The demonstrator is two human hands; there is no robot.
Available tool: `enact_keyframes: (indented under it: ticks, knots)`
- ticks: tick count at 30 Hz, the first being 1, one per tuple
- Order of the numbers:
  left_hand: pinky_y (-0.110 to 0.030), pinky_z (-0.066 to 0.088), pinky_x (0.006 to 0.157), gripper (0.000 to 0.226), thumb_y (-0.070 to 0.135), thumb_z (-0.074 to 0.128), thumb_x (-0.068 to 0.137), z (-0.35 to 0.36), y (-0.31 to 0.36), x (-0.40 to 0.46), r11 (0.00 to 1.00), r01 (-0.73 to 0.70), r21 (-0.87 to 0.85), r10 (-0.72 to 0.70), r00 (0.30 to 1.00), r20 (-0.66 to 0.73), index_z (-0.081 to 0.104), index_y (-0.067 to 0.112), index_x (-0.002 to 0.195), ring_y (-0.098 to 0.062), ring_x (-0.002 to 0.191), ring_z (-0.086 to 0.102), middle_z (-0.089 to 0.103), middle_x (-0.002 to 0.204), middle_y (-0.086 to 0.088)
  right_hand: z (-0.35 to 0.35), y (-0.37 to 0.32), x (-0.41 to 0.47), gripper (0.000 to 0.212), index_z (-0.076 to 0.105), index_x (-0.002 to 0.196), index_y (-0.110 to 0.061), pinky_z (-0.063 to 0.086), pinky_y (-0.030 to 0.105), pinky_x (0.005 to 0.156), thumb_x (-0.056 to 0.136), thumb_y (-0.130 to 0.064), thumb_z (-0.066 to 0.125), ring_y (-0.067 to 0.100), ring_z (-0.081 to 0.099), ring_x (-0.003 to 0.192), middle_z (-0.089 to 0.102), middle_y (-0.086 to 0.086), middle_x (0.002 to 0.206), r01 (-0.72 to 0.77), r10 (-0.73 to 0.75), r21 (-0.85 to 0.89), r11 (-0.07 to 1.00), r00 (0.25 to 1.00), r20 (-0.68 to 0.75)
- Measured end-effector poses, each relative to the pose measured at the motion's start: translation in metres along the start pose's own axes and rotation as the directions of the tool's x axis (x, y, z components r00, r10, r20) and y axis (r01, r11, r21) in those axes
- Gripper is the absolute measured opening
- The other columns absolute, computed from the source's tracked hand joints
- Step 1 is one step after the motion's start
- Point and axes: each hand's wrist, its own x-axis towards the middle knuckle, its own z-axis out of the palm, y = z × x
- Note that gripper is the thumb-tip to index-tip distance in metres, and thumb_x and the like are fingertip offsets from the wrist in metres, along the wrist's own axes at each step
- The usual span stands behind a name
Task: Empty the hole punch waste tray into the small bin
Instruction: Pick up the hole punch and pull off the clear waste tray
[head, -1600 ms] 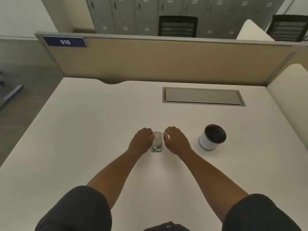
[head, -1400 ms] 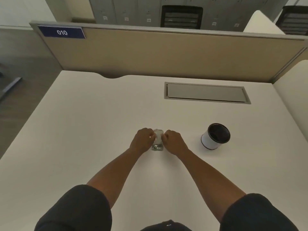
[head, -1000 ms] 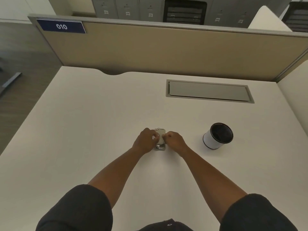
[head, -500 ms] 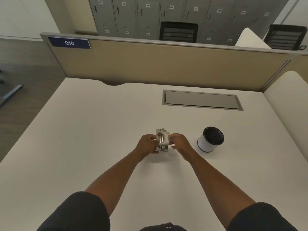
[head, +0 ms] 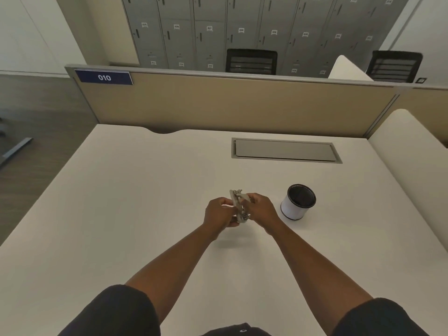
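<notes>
Bare desk (head: 135, 195) all round; only small bin (head: 297, 202) stands right of right hand (head: 260, 209).

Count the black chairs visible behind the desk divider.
2. One black chair stands behind the divider near the middle, in front of the lockers; the other black chair is at far right. Only their backrests show, so more may be hidden.

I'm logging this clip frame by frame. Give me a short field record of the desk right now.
surface: white desk
hole punch: lifted off the desk, tilted, held between both hands
left hand: grips the punch's left side
right hand: grips its right side
small bin: upright, open, right of the hands, untouched
waste tray: cannot tell whether removed
</notes>
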Motion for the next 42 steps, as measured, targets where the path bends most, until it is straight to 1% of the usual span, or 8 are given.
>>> enact_keyframes:
  ticks: [3, 10, 16, 21, 26, 29, 36, 42]
  knots:
    - [-0.040, 0.062, 0.073, 0.015, 0.016, 0.071, 0.084, 0.001, 0.000, -0.007, 0.998, -0.013, -0.053, 0.015, 0.999, 0.037, 0.070, 0.007, 0.096, -0.031, 0.075, 0.076, 0.077, 0.088, -0.015, -0.003, -0.002, -0.003, 0.024, 0.072, 0.090, -0.016, 0.056, 0.047, 0.076, 0.082, -0.033, 0.057, 0.022, 0.063, 0.073, 0.070, 0.012, 0.082, -0.010, 0.010, 0.048, 0.999, 1.000, 0.006]
    - [-0.041, 0.061, 0.075, 0.018, 0.020, 0.069, 0.088, 0.003, -0.001, -0.014, 0.996, 0.025, -0.082, -0.018, 0.996, 0.085, 0.074, 0.013, 0.104, -0.029, 0.078, 0.076, 0.077, 0.092, -0.011, -0.010, -0.007, -0.015, 0.017, 0.074, 0.090, -0.015, 0.046, 0.035, 0.069, 0.090, -0.021, 0.058, 0.020, 0.054, 0.070, 0.062, 0.008, 0.077, -0.083, 0.071, 0.184, 0.979, 0.995, 0.075]
    - [-0.043, 0.062, 0.071, 0.032, 0.031, 0.053, 0.096, 0.003, 0.010, -0.008, 0.987, 0.089, -0.136, -0.081, 0.995, 0.061, 0.069, 0.004, 0.098, -0.035, 0.073, 0.074, 0.075, 0.087, -0.019, -0.011, -0.005, -0.010, 0.020, 0.067, 0.083, -0.010, 0.044, 0.031, 0.067, 0.087, -0.022, 0.052, 0.015, 0.053, 0.068, 0.068, 0.017, 0.082, 0.127, -0.121, -0.123, 0.984, 0.991, 0.052]
    - [-0.044, 0.062, 0.076, 0.033, 0.025, 0.046, 0.100, 0.001, 0.010, -0.002, 0.973, 0.082, -0.216, -0.075, 0.996, 0.043, 0.065, -0.002, 0.103, -0.036, 0.078, 0.073, 0.071, 0.092, -0.025, -0.014, -0.010, -0.010, 0.019, 0.066, 0.091, -0.007, 0.040, 0.030, 0.063, 0.092, -0.019, 0.051, 0.026, 0.055, 0.074, 0.068, 0.017, 0.089, 0.179, -0.167, -0.243, 0.953, 0.984, 0.067]
    - [-0.049, 0.058, 0.086, 0.027, 0.016, 0.044, 0.100, 0.001, 0.011, -0.001, 0.961, 0.091, -0.262, -0.080, 0.995, 0.055, 0.064, 0.001, 0.090, -0.040, 0.085, 0.072, 0.070, 0.093, -0.026, -0.017, -0.014, -0.010, 0.025, 0.066, 0.112, -0.002, 0.050, 0.043, 0.087, 0.093, -0.015, 0.053, 0.036, 0.060, 0.105, 0.069, 0.019, 0.113, 0.217, -0.210, -0.245, 0.945, 0.976, 0.054]
    - [-0.046, 0.060, 0.082, 0.028, 0.015, 0.041, 0.100, 0.000, 0.009, 0.001, 0.949, 0.100, -0.298, -0.090, 0.995, 0.048, 0.064, 0.001, 0.092, -0.040, 0.084, 0.072, 0.070, 0.094, -0.025, -0.017, -0.017, -0.010, 0.033, 0.062, 0.125, -0.010, 0.046, 0.032, 0.090, 0.094, -0.016, 0.055, 0.028, 0.060, 0.114, 0.066, 0.011, 0.124, 0.231, -0.223, -0.258, 0.938, 0.973, 0.061]
    - [-0.041, 0.061, 0.073, 0.028, 0.014, 0.036, 0.102, 0.002, 0.006, 0.002, 0.920, 0.117, -0.374, -0.117, 0.993, 0.023, 0.060, 0.000, 0.094, -0.037, 0.080, 0.070, 0.068, 0.094, -0.024, -0.013, -0.019, -0.007, 0.034, 0.059, 0.128, -0.012, 0.042, 0.027, 0.084, 0.096, -0.015, 0.049, 0.027, 0.059, 0.110, 0.065, 0.012, 0.125, 0.254, -0.244, -0.324, 0.911, 0.967, 0.070]
    - [-0.044, 0.059, 0.078, 0.030, 0.007, 0.032, 0.099, 0.002, 0.008, 0.001, 0.899, 0.137, -0.416, -0.142, 0.990, 0.019, 0.059, -0.001, 0.089, -0.038, 0.080, 0.069, 0.067, 0.093, -0.024, -0.011, -0.016, -0.001, 0.032, 0.059, 0.125, -0.014, 0.038, 0.024, 0.075, 0.097, -0.018, 0.045, 0.018, 0.056, 0.092, 0.067, 0.009, 0.113, 0.255, -0.244, -0.322, 0.912, 0.967, 0.077]
